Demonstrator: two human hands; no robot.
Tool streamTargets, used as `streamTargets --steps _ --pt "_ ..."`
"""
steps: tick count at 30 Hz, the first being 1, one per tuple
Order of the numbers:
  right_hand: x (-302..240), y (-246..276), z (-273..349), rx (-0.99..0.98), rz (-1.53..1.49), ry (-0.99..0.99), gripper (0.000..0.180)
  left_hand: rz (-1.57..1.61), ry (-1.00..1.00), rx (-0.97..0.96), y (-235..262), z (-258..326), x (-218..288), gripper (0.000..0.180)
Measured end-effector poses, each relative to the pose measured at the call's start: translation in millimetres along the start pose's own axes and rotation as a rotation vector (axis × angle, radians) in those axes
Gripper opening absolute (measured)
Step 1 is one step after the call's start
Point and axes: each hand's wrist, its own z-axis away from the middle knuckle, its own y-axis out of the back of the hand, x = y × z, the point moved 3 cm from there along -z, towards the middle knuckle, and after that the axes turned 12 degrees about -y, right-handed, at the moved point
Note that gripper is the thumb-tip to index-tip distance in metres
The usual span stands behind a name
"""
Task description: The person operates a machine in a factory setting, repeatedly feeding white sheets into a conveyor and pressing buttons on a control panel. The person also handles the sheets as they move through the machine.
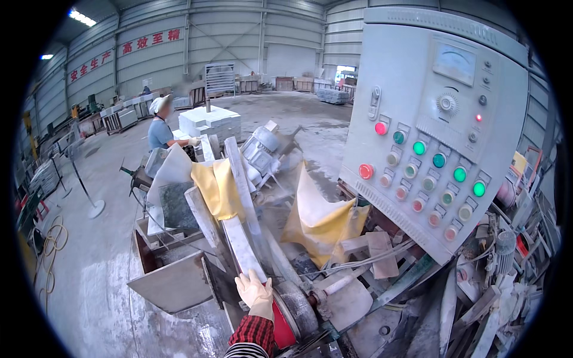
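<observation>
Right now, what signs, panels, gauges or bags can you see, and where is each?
Wall sign: far left wall, red characters on grey.
Control panel: right, grey box, red and green round buttons.
Gauge: panel top, pale rectangular dial.
Yellow sheet: draped over machine, centre.
Gloved hand: on stone strip.

A single head-worn fisheye camera looks forward and down over a stone-cutting machine [250, 197] in a large workshop. A gloved hand [255, 292] enters close at the lower edge, a grey control panel [436, 119] fills the near right, and the hall floor [95, 262] stretches far left. Straight edges bend toward the rim.
</observation>
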Motion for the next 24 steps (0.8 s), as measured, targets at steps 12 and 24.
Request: streamTargets --steps 12,24 --pt "96 32 -107 -0.200 -0.032 0.233 0.029 0.400 0.058 0.100 -1 1 -1 0.081" --pt "-266 -159 153 -0.512 -0.366 0.153 0.041 1.408 -0.375 -0.449 5 141 80 0.075"
